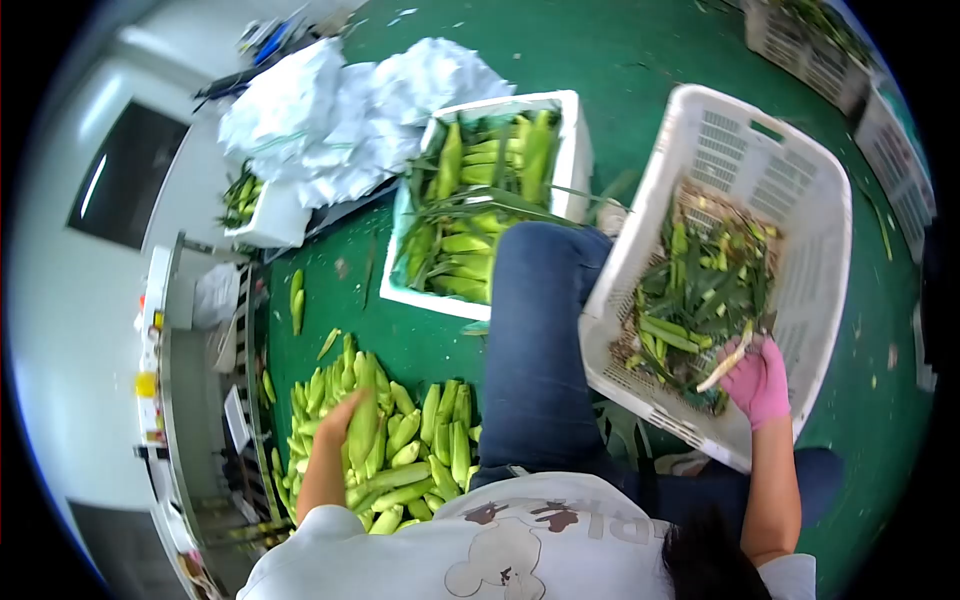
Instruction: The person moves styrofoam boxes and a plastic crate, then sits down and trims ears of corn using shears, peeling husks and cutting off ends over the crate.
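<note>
My left hand [338,418], bare, is closed around a green ear of corn in its husk [363,432], held above a heap of corn ears [402,490] on the floor. My right hand [757,382] wears a pink glove and is closed on a pale, narrow strip [724,366], whose exact kind I cannot make out. This hand is inside a white plastic crate [815,260], over cut leaves and husk trimmings [715,275] lying at its bottom.
A white foam box [572,150] packed with corn ears stands ahead of my knee [540,330]. White plastic sacks [350,110] lie behind it at the left. A metal shelf rack [180,370] stands on the left side, and more crates [810,55] at the far right.
</note>
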Motion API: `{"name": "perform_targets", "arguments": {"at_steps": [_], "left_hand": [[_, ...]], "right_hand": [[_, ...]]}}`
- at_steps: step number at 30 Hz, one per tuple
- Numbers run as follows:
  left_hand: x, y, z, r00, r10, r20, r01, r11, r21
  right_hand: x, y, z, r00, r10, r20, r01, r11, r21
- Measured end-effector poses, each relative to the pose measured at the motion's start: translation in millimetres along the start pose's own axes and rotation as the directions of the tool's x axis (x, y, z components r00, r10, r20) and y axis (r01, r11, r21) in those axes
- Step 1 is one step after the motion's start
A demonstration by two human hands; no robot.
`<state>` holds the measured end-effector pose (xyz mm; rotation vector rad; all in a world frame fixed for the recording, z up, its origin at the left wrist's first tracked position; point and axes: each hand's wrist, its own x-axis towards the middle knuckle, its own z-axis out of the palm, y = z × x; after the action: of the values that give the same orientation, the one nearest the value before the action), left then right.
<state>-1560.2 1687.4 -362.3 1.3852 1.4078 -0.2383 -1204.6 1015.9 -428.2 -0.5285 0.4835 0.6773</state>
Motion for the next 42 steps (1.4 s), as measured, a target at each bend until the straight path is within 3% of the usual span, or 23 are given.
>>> {"name": "perform_targets", "arguments": {"at_steps": [1,2,4,6,7,9,11,12,13,15,16,17,19,22,23,25,28,31,33,34,37,40,42], "left_hand": [[9,-65,-60,0.988,0.141,-0.057,-0.068,0.747,0.662],[-1,-113,-102,0.980,0.093,-0.179,0.113,0.479,0.871],[-33,-162,-157,0.887,-0.136,-0.442,0.460,0.353,0.815],[-34,-176,-184,0.822,-0.172,-0.543,0.568,0.319,0.759],[-17,-165,-186,0.841,-0.090,-0.533,0.527,0.356,0.772],[42,-99,-152,0.875,0.304,-0.376,0.215,0.454,0.865],[80,40,-40,0.708,0.680,-0.192,-0.131,0.393,0.910],[58,133,51,0.626,0.780,-0.009,-0.345,0.287,0.894],[65,189,118,0.403,0.901,0.164,-0.621,0.136,0.772],[69,284,251,0.157,0.938,0.309,-0.940,0.045,0.339],[83,319,309,0.155,0.942,0.299,-0.978,0.104,0.180],[106,348,360,0.201,0.956,0.214,-0.933,0.120,0.340],[184,385,437,0.521,0.843,0.138,-0.631,0.270,0.728],[207,390,473,0.749,0.662,0.026,-0.456,0.487,0.745],[234,399,467,0.757,0.633,0.164,-0.527,0.442,0.726],[221,398,444,0.671,0.691,0.269,-0.710,0.494,0.502],[111,403,436,0.302,0.885,0.353,-0.947,0.238,0.213],[-22,399,453,-0.039,0.851,0.523,-0.999,-0.025,-0.035],[-87,380,474,-0.128,0.784,0.608,-0.980,-0.195,0.045],[-112,369,486,-0.097,0.720,0.688,-0.972,-0.216,0.088],[-156,322,523,-0.265,0.600,0.755,-0.921,-0.388,-0.015],[-168,277,555,-0.327,0.548,0.770,-0.901,-0.426,-0.080],[-172,257,566,-0.285,0.491,0.824,-0.912,-0.402,-0.076]], "right_hand": [[2,2,3,0.999,0.033,0.025,-0.031,0.997,-0.074],[6,7,4,0.999,0.036,0.005,-0.035,0.995,-0.092],[11,18,2,0.997,0.037,-0.066,-0.046,0.990,-0.132],[14,24,-15,0.993,0.034,-0.116,-0.051,0.988,-0.143],[6,30,6,0.988,-0.009,-0.155,-0.021,0.982,-0.186],[15,32,-6,0.962,0.044,-0.271,-0.090,0.983,-0.161],[21,33,-8,0.955,0.056,-0.291,-0.110,0.979,-0.171],[21,33,-10,0.951,0.054,-0.305,-0.110,0.980,-0.168],[19,34,-7,0.956,0.035,-0.290,-0.095,0.976,-0.194],[15,34,1,0.967,-0.006,-0.254,-0.058,0.967,-0.246],[14,33,-8,0.967,-0.049,-0.251,-0.023,0.961,-0.275],[11,31,-10,0.955,-0.124,-0.270,0.021,0.935,-0.354],[2,30,-13,0.919,-0.265,-0.292,0.090,0.861,-0.500],[-8,18,-17,0.867,-0.346,-0.358,0.089,0.815,-0.573],[-11,12,-18,0.854,-0.365,-0.370,0.094,0.809,-0.580],[-14,8,-31,0.895,-0.372,-0.245,0.194,0.820,-0.538],[-20,-13,44,0.906,-0.402,-0.133,0.213,0.705,-0.676],[-30,-22,93,0.905,-0.426,0.007,0.257,0.533,-0.806],[-29,-25,96,0.843,-0.523,0.125,0.326,0.312,-0.892],[-33,-29,96,0.817,-0.556,0.156,0.353,0.268,-0.896],[-58,-44,114,0.813,-0.565,0.145,0.378,0.321,-0.868],[-83,-58,95,0.846,-0.533,-0.026,0.259,0.453,-0.853],[-66,-58,56,0.732,-0.673,0.106,0.287,0.163,-0.944]]}}
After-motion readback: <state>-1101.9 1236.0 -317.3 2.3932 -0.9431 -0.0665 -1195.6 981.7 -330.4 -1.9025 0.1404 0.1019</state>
